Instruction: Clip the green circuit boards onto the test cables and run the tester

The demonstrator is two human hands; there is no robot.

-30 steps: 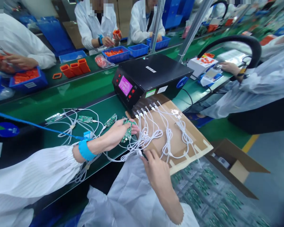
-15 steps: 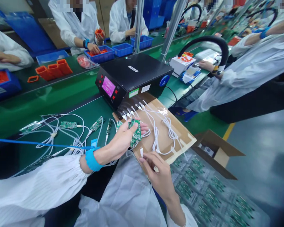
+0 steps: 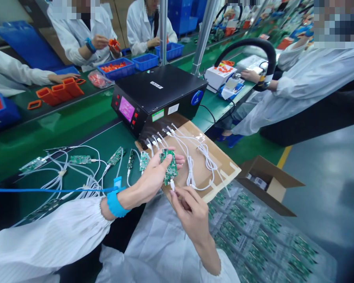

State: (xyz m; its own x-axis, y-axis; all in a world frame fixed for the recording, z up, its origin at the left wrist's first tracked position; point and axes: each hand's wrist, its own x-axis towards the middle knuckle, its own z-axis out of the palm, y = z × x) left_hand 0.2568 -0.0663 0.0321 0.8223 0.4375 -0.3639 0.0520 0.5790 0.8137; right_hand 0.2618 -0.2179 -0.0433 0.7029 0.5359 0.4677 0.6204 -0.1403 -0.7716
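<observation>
My left hand grips a green circuit board, thumb on its face and fingers behind it. Pinched in my right hand is a white cable plug, its tip at the lower edge of that board; whether it is seated inside the socket I cannot tell. A blue wrist strap circles my left wrist. Beyond my hands stands a black test box with a pink screen, white cables running from its side. Another circuit board lies just left of my left hand.
Several boards with tangled white cables lie on the green bench at left. Brown cardboard lies under the cables. Trays of boards and an open carton are at lower right. Co-workers sit across the line by blue bins.
My right hand has brought the white plug up and left to the board's lower edge. The left hand still holds the board. Across the line, a co-worker's hand now reaches toward the orange cases.
</observation>
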